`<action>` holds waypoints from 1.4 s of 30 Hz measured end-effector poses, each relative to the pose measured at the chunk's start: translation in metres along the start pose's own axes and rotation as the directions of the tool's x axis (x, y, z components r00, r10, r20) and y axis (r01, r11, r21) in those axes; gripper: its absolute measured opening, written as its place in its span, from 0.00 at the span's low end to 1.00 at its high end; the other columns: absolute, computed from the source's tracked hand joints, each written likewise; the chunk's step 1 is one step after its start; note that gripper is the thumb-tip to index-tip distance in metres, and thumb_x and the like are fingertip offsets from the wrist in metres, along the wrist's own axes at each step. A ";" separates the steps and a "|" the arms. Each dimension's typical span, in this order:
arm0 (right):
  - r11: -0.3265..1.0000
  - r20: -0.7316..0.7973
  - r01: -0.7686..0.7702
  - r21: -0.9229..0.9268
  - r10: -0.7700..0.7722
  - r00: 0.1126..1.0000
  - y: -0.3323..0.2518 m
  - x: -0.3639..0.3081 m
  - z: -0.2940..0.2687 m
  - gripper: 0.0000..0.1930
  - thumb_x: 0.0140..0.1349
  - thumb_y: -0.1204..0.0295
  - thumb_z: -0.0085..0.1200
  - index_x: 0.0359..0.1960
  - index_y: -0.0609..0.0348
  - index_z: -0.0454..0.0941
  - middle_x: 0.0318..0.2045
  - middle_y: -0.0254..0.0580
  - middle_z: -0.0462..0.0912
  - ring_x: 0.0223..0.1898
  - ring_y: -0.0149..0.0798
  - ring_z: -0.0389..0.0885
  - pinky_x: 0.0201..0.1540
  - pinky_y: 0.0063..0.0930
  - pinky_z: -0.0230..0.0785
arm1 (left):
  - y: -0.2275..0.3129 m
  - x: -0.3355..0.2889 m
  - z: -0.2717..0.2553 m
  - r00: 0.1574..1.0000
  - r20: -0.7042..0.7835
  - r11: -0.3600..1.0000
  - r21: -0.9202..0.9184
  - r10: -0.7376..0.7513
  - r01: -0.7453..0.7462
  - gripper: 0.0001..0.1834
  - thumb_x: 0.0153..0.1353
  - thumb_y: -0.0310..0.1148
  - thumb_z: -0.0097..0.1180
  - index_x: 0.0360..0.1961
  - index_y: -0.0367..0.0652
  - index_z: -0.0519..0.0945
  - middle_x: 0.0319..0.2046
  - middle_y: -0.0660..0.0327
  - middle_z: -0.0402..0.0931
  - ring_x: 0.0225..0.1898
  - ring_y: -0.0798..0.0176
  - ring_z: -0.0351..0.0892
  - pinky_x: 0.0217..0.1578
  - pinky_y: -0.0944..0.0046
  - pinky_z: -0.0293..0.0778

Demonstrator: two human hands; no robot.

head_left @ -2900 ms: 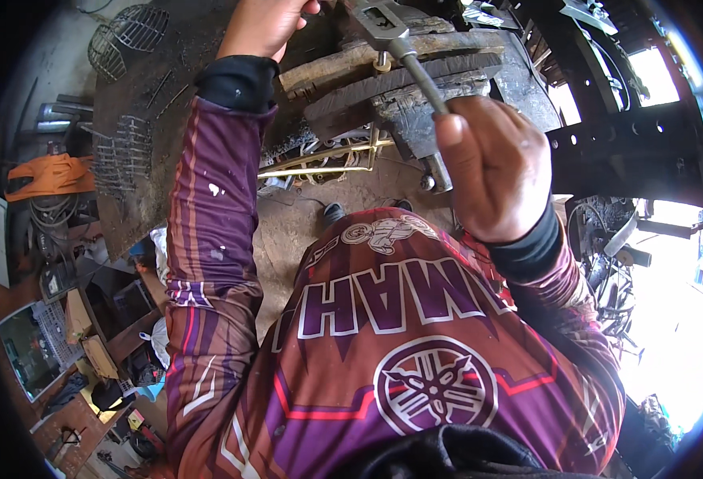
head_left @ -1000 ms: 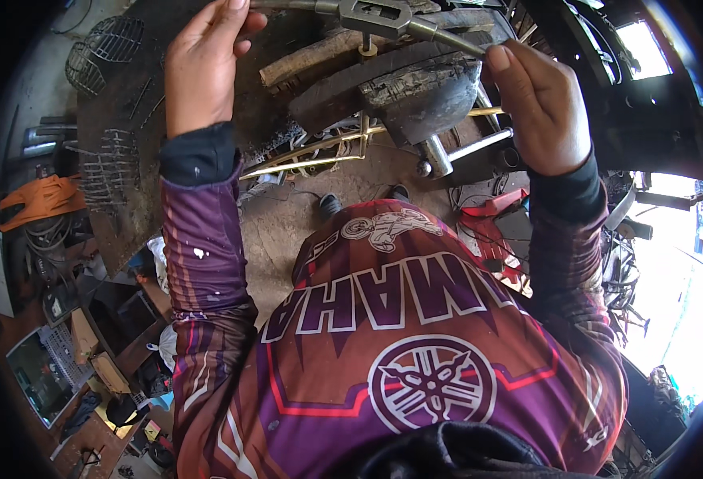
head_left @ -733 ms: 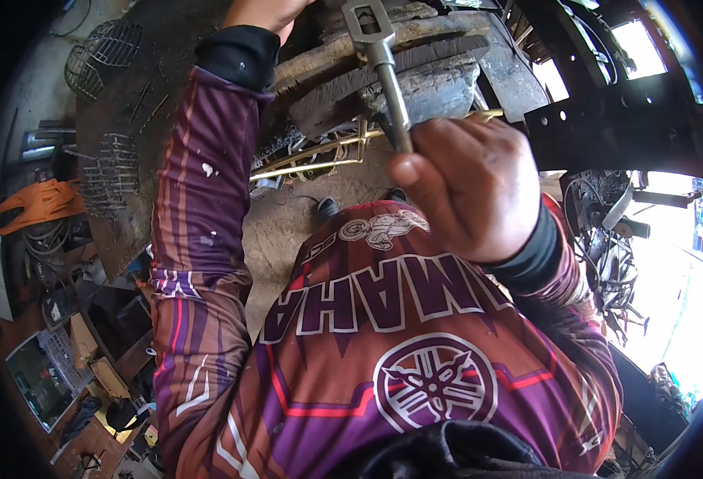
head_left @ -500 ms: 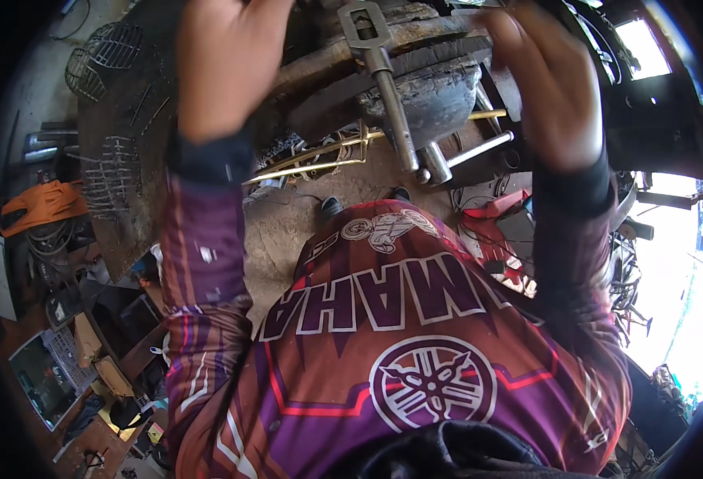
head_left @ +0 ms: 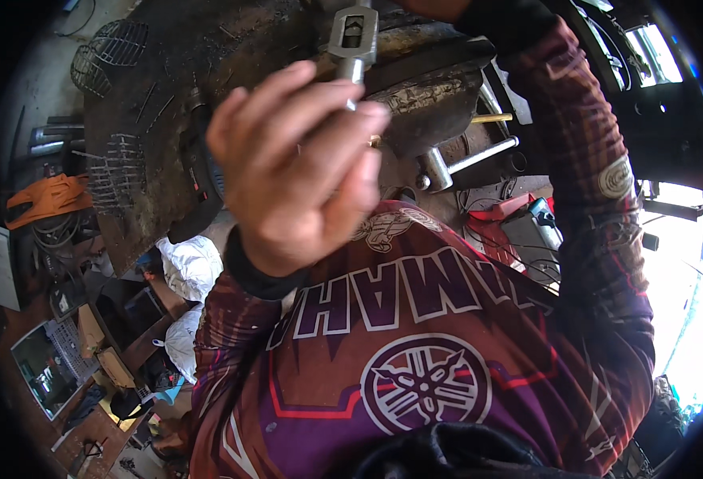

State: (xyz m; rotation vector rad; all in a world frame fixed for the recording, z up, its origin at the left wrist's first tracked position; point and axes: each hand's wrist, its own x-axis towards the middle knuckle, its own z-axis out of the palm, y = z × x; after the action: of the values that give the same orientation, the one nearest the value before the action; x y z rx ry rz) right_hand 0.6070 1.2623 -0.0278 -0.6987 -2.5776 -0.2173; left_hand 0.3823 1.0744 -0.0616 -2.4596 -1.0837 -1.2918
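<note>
My left hand [head_left: 295, 176] fills the middle of the view, its fingers closed around the steel bar handle of a grey metal tap wrench [head_left: 353, 36]. The wrench's slotted rectangular head sticks up just above my fingertips, against a rusty, dirt-caked metal part [head_left: 423, 96] overhead. My right arm, in a maroon patterned sleeve [head_left: 599, 184], reaches up along the right side. It leaves the picture at the top edge, so my right hand is hidden.
A steel rod with a round end [head_left: 463, 160] and a brass-coloured rod [head_left: 491, 118] jut out under the rusty part. Wire baskets [head_left: 112, 52] sit at upper left above an orange cloth [head_left: 48, 199]. White bags [head_left: 188, 267] lie below, and a red box [head_left: 519, 227] is on the right.
Half a second ago both hands were raised on either side of the wrench. Now my left hand has swung to the middle with the handle, and my right hand has gone above the frame.
</note>
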 end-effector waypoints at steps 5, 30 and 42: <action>0.970 0.096 -0.243 0.005 0.242 0.966 -0.038 -0.064 -0.058 0.12 0.62 0.67 0.60 0.41 0.63 0.83 0.33 0.51 0.83 0.32 0.51 0.84 0.36 0.40 0.79 | -0.055 -0.016 -0.007 0.934 -0.066 0.921 -0.205 -0.351 0.332 0.14 0.69 0.34 0.61 0.52 0.39 0.84 0.47 0.53 0.86 0.52 0.54 0.85 0.54 0.57 0.77; 0.998 -0.255 -0.034 0.043 0.044 0.966 -0.012 -0.019 -0.026 0.23 0.57 0.74 0.61 0.57 0.57 0.81 0.49 0.50 0.84 0.55 0.53 0.80 0.59 0.43 0.75 | 0.014 0.021 -0.007 0.995 0.091 0.997 -0.062 0.045 -0.039 0.16 0.63 0.42 0.67 0.46 0.44 0.87 0.48 0.59 0.85 0.56 0.51 0.81 0.61 0.53 0.68; 0.963 0.090 -0.263 0.054 0.258 0.962 -0.061 -0.073 -0.076 0.16 0.61 0.70 0.61 0.50 0.62 0.83 0.42 0.54 0.85 0.38 0.55 0.86 0.42 0.41 0.80 | -0.072 -0.003 -0.011 0.799 0.155 0.682 -0.443 -0.581 0.582 0.17 0.69 0.39 0.63 0.51 0.37 0.84 0.46 0.57 0.85 0.51 0.67 0.81 0.53 0.66 0.75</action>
State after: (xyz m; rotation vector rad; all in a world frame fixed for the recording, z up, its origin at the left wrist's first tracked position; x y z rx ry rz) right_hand 0.6616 1.1576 0.0032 -1.0316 -2.5222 -0.0195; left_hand 0.3259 1.1198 -0.0704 -2.5083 -1.8600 -1.9356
